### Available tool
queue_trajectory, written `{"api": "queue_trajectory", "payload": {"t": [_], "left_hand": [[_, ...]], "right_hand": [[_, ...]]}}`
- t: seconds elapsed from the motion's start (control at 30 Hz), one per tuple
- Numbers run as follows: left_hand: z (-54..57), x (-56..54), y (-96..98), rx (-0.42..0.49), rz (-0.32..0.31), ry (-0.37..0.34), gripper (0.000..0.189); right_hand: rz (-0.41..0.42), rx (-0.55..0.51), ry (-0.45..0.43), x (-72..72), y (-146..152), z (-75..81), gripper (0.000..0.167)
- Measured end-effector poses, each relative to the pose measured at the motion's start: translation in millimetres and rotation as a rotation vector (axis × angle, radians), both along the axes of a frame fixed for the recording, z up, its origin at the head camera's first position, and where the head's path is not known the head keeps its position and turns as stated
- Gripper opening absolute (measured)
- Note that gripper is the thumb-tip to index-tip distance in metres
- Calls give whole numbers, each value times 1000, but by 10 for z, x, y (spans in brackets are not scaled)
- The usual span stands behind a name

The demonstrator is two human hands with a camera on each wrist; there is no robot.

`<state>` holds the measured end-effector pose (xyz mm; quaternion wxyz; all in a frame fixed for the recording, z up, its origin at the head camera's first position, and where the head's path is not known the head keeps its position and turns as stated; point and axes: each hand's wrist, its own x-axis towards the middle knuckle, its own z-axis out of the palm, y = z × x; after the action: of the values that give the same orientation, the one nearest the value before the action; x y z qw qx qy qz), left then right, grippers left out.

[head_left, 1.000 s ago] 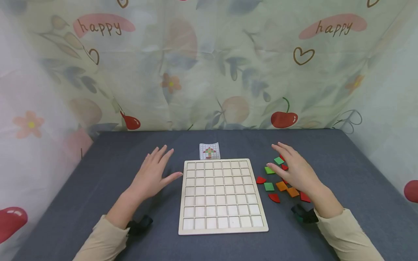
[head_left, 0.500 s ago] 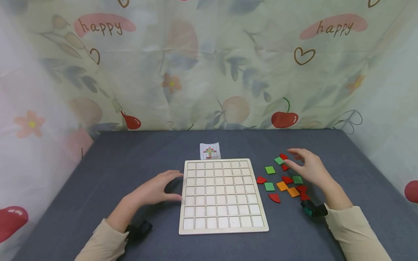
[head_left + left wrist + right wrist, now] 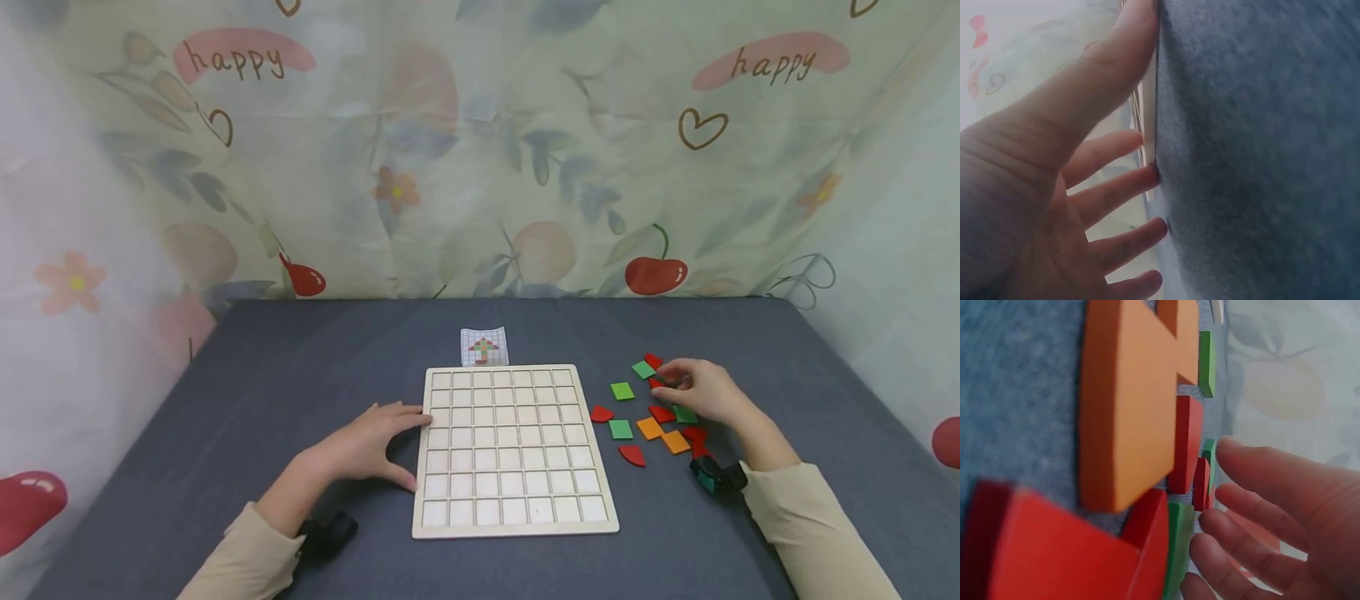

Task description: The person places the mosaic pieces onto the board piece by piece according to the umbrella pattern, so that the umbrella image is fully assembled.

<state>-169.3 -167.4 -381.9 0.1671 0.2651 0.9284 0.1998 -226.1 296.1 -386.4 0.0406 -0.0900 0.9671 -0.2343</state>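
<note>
My left hand [image 3: 366, 446] is at the left side of a pale wooden grid board [image 3: 517, 531], fingertips and thumb spread along its edge. The left wrist view shows that hand [image 3: 1054, 206] with relaxed fingers against the board's thin side [image 3: 1149, 106]. Above the far part of a scatter of coloured tiles, my right hand [image 3: 708, 392] has bent fingers, thumb and fingertips apart, right at a small red tile [image 3: 656, 382]. Beside it lies a green square tile [image 3: 643, 370]. From the right wrist, an orange square tile [image 3: 1141, 412] looms close, with the right hand [image 3: 1285, 519] beyond.
A small card [image 3: 483, 347] printed with a coloured grid picture lies behind the board. Nearer tiles include a red quarter-round tile [image 3: 632, 455] and another green square [image 3: 620, 429]. A patterned curtain [image 3: 480, 167] hangs behind the dark tabletop [image 3: 315, 350].
My left hand has lowered from above the table to the board's left edge. My right hand first moved right, then came down toward the far tiles, its fingers bending more.
</note>
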Motion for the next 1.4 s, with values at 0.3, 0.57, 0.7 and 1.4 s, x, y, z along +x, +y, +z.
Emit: {"api": "queue_trajectory", "payload": {"t": [0.3, 0.57, 0.7, 1.4], "left_hand": [[28, 5, 24, -13, 4, -10, 87], [42, 9, 31, -13, 19, -17, 87], [33, 2, 40, -18, 24, -18, 87], [0, -17, 60, 8, 28, -39, 89]], "right_hand": [[22, 27, -2, -10, -51, -7, 37], [15, 43, -3, 0, -89, -5, 29], [9, 46, -15, 11, -101, 13, 28], [108, -105, 76, 138, -550, 192, 31]]}}
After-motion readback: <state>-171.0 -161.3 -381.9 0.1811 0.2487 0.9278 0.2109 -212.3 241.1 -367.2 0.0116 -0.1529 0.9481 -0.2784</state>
